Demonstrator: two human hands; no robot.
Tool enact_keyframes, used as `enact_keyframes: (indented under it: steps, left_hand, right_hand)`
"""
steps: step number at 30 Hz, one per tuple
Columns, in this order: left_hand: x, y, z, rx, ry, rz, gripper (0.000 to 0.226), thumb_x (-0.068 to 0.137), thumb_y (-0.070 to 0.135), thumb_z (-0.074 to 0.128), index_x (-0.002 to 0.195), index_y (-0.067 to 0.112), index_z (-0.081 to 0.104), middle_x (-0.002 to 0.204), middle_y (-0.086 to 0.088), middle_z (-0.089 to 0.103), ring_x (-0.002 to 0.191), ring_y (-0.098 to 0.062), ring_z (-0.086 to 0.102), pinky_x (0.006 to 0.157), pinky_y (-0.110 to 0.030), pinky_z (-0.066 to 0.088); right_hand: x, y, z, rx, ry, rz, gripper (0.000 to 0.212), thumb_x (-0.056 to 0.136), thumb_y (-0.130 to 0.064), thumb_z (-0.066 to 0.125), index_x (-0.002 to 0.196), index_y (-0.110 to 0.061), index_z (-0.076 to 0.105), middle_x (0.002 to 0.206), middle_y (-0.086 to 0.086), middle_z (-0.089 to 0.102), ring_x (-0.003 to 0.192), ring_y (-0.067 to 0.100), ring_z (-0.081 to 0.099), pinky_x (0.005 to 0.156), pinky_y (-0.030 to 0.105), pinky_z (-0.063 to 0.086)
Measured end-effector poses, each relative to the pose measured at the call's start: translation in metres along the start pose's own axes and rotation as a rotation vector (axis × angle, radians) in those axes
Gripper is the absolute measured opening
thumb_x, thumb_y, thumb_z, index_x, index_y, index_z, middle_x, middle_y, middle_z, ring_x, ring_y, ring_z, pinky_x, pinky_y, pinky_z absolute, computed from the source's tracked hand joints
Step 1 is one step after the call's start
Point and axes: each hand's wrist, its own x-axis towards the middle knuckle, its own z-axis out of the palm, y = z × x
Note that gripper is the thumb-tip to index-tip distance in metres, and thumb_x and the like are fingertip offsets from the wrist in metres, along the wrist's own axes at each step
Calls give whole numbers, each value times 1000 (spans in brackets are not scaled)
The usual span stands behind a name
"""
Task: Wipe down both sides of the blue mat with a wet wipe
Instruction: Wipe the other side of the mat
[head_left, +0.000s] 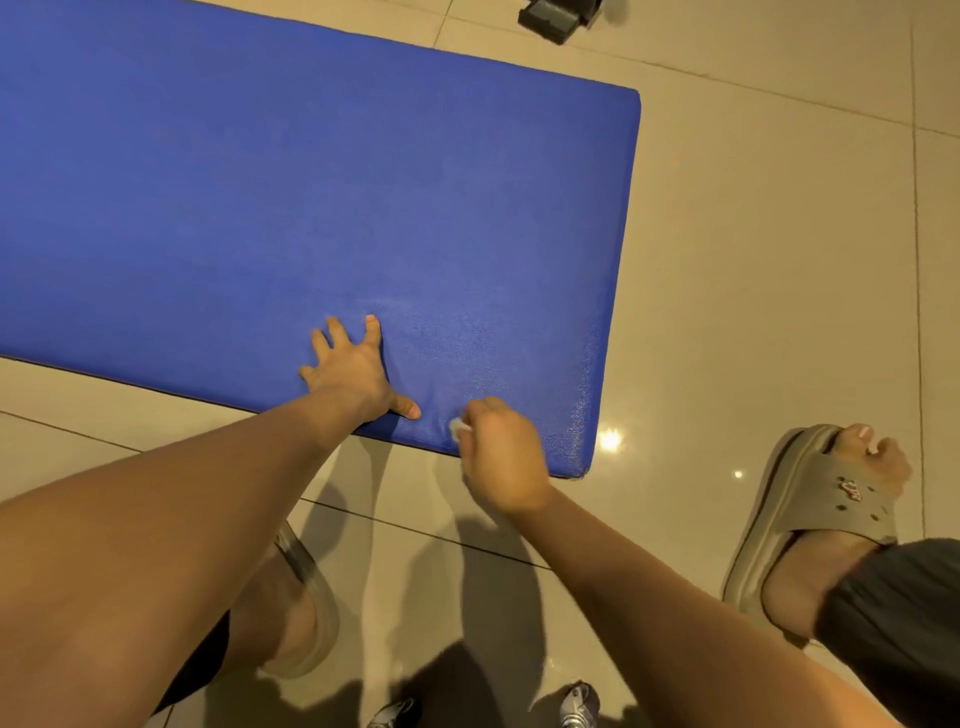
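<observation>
A thick blue mat (311, 197) lies flat on the tiled floor, running from the left edge to the centre right. My left hand (353, 369) rests on the mat near its front edge, fingers spread and palm down. My right hand (501, 457) is at the mat's front edge near the right corner, fingers curled round a small white wet wipe (458, 428) that touches the mat. A damp sheen shows on the mat surface between the hands and the right end.
Beige floor tiles (753, 260) surround the mat. My feet in tan slides stand at the lower left (306, 613) and the right (810, 514). A dark object (556, 18) sits at the top edge. Metal pieces (576, 704) show at the bottom edge.
</observation>
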Motion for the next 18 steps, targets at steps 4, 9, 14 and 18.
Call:
enact_keyframes:
  steps: [4,9,14,18]
  left_hand:
    - [2,0,3,22,15,-1,151,46,75,87,159,33,-4,163,-17,-6,151,-41,-2,111,-68,30]
    - [4,4,0,25,6,-9,153,41,72,90,158,31,0,160,-20,-1,148,-43,4,107,-66,35]
    - [3,4,-1,31,7,-10,154,42,73,90,158,31,-2,160,-20,-1,148,-43,5,107,-65,36]
    - [3,3,2,35,15,-8,154,43,74,88,158,32,-4,160,-19,-2,149,-43,3,108,-65,35]
  right_hand:
    - [17,-22,7,-22,-11,-20,11,101,-20,51,102,-11,57,103,11,59,85,35,60,65,37,36]
    - [-19,44,-28,-46,63,73,15,101,-26,51,95,-15,59,97,7,60,80,33,59,64,36,41]
    - [-41,82,-54,-86,158,304,14,93,-18,57,80,-16,52,83,6,62,70,30,59,58,30,32]
    - [-17,40,-25,46,187,336,15,96,-18,53,82,-15,50,87,10,64,76,35,60,61,34,35]
